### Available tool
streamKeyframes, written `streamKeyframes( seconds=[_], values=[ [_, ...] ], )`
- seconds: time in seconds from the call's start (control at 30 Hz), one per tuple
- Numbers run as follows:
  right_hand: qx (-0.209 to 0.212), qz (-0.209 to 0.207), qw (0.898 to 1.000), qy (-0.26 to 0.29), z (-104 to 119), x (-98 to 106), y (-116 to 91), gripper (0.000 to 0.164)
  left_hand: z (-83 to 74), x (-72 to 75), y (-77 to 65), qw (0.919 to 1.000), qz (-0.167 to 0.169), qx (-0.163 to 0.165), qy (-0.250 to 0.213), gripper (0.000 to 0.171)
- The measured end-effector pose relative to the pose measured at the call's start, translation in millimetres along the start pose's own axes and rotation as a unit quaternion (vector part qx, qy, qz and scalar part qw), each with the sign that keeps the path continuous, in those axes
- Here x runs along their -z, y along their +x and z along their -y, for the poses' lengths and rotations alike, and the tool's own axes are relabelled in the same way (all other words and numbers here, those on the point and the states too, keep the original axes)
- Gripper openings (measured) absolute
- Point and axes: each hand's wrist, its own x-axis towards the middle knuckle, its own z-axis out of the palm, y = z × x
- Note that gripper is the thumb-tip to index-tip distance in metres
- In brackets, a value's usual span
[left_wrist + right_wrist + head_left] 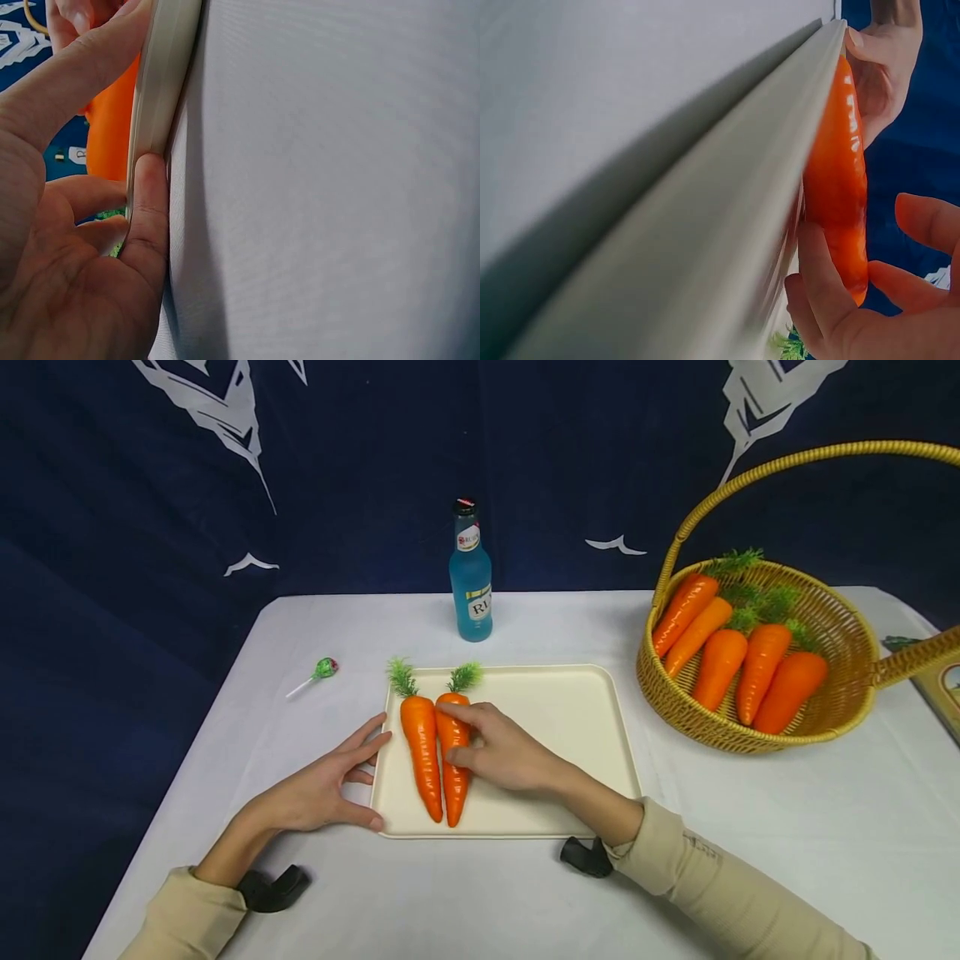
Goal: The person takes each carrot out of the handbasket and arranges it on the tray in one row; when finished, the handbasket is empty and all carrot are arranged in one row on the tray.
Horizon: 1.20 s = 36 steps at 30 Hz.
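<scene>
Two orange carrots with green frilly tops lie side by side on a cream tray [547,735], the left carrot [422,752] almost against the right carrot [455,785]. My right hand [517,752] is over the right carrot; in the right wrist view its fingers [821,277] touch the carrot's side while the thumb stands clear of it. At the tray's left edge my left hand [322,789] is spread, fingertips along the rim and thumb near the front corner. One fingertip [150,176] presses the tray's outer side in the left wrist view.
A wicker basket [757,745] with a tall handle stands at the right, holding several carrots. Behind the tray is a blue bottle [472,581]. A green-wrapped lollipop [324,668] lies at the left. A book-like item [941,685] lies partly behind the basket.
</scene>
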Motion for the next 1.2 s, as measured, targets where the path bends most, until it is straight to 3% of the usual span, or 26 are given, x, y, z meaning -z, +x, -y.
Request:
streamKeyframes(
  seconds=[0.23, 0.37, 0.6, 0.83, 1.2],
  values=[
    [-0.002, 0.026, 1.0, 0.007, 2.8, -3.0, 1.6, 0.063, -1.6, 0.2, -0.3, 0.9999, 0.004, -0.009, -0.009, 0.104],
    [0.025, 0.031, 0.999, 0.011, 2.1, -4.3, 2.2, 0.062, -1.9, -0.4, -0.4, 0.9999, 0.005, -0.008, -0.01, 0.104],
    [-0.005, 0.032, 0.999, 0.016, 2.9, -5.0, -2.6, 0.062, -0.4, 0.0, 0.2, 0.9999, 0.004, -0.008, -0.009, 0.102],
    [-0.004, 0.044, 0.999, 0.024, 2.3, -5.7, -2.4, 0.063, 1.4, 0.8, 0.4, 1.0, 0.003, -0.005, -0.001, 0.103],
    [0.029, 0.043, 0.998, 0.027, -4.1, 5.2, -6.2, 0.057, 1.4, 1.4, 1.1, 1.0, 0.006, -0.002, -0.001, 0.103]
  ],
)
